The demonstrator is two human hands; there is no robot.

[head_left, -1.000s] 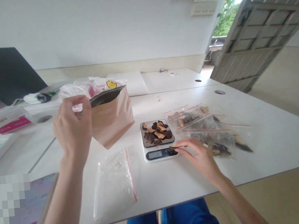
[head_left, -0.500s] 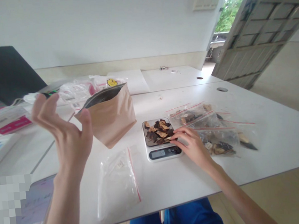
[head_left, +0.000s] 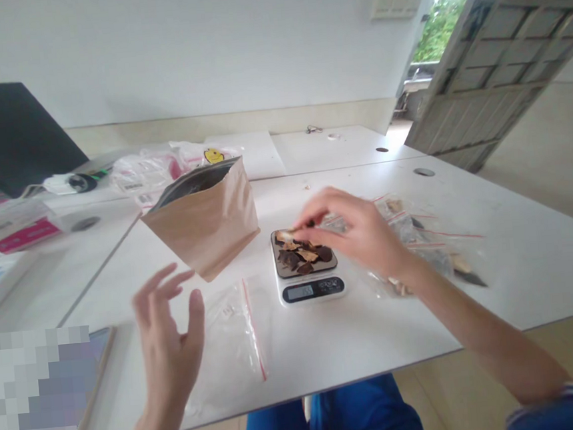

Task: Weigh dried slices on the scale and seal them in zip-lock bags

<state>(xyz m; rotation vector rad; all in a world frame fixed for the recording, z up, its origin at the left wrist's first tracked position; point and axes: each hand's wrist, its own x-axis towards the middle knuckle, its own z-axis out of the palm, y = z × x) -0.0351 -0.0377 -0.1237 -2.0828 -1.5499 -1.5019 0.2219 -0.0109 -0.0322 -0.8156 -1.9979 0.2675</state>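
Observation:
A small white kitchen scale (head_left: 309,286) stands on the white table (head_left: 521,255), its pan heaped with dark and tan dried slices (head_left: 302,254). My right hand (head_left: 358,232) hovers over the pan's far edge, fingers pinched on one tan slice (head_left: 284,235). An open brown paper pouch (head_left: 207,225) stands left of the scale. My left hand (head_left: 169,339) is open with fingers spread, above the table's front, just left of an empty clear zip bag (head_left: 227,340). It holds nothing.
Several clear zip bags of dried pieces (head_left: 429,242) lie right of the scale, partly behind my right arm. Plastic bags (head_left: 147,170), pink-and-white boxes (head_left: 11,226) and a dark screen (head_left: 9,135) sit at the left. An open door (head_left: 493,56) is at the right.
My left hand let go of the pouch, opened, and dropped toward the table's front. My right hand rose from beside the scale's display to above the pan, pinching a slice.

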